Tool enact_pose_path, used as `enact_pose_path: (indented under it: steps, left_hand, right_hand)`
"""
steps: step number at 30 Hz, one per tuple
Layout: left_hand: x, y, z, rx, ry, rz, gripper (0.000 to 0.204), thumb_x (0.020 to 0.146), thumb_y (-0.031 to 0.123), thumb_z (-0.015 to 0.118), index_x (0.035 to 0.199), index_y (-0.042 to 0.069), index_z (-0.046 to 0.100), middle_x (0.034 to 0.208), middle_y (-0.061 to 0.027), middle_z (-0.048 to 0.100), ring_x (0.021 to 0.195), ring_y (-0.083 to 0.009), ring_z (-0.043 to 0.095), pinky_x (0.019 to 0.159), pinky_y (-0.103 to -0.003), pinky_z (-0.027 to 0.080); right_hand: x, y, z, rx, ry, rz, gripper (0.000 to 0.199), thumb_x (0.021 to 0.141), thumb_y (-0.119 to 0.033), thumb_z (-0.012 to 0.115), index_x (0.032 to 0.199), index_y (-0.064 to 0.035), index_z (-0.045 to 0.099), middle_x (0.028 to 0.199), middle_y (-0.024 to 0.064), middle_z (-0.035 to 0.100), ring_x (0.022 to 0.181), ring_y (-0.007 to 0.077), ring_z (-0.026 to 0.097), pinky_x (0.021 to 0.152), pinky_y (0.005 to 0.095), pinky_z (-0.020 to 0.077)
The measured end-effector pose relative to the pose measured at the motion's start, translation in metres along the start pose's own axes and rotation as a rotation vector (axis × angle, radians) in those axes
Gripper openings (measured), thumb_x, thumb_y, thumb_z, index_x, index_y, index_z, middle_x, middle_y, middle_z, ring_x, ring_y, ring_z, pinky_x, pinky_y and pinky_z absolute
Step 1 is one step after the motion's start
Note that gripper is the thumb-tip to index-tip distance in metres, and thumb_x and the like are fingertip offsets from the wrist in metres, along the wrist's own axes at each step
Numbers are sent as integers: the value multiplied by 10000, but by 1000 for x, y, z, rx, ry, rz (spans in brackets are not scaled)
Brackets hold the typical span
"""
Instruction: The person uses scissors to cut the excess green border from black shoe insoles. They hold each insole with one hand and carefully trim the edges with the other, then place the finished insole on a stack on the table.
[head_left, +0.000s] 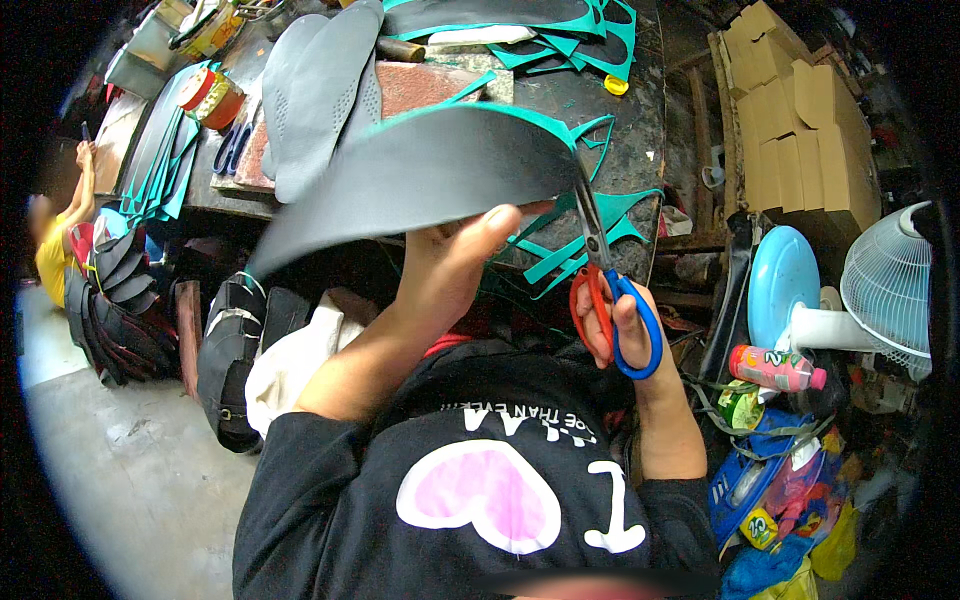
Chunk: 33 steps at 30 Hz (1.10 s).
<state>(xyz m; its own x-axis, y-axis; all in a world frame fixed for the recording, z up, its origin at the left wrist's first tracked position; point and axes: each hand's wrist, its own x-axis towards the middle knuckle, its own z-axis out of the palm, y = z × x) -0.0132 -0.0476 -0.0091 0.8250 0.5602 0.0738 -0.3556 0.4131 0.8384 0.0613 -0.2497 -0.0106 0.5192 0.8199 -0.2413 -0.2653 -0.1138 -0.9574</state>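
Note:
My left hand [455, 262] holds up a large curved sheet of dark grey rubber with a teal edge [420, 170], thumb on its lower rim. My right hand [625, 330] grips a pair of scissors with one red and one blue handle [610, 300]. The blades point up and meet the sheet's right edge. Teal offcut strips [580, 240] lie on the dark workbench [600, 120] just behind the scissors.
Grey sole-shaped cutouts [320, 90] and more teal trimmings [560, 40] lie on the bench. Cardboard boxes [800, 130], a white fan [890, 290], a blue disc [780, 280] and a pink bottle [775, 368] stand at right. Another person [60, 240] sits far left by stacked soles.

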Motion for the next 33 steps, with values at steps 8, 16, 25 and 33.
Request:
enact_pose_path:
  steps: [8,16,25,33]
  left_hand:
    - [13,2,11,9,155,-53,223,894,100,596,1070,-36,588,1026,-125,643,887,-225,645,784,-347,526]
    - [-10,-14,22,77,168,-62,189,886,170,647,964,-2,646,890,-57,657,771,-142,616,703,-278,501]
    - [-4,-8,14,-1,114,-78,243,871,97,638,1089,8,579,981,-91,643,848,-197,631,712,-326,520]
    - [-10,-8,15,21,102,-59,179,873,126,649,990,-6,622,904,-79,649,754,-165,617,690,-292,510]
  right_hand:
    - [9,3,1,22,-73,-30,820,747,-799,439,951,-10,527,522,-1,479,424,74,453,408,197,361]
    - [15,-3,13,76,-129,-47,1048,634,-933,243,1015,6,511,593,25,521,505,108,507,494,224,436]
    - [12,-7,18,117,-179,-34,1109,604,-953,216,1048,16,523,597,45,522,525,128,522,518,240,444]
    - [10,-9,20,74,-148,-51,1103,594,-954,233,1038,15,514,626,31,527,544,112,514,532,214,421]
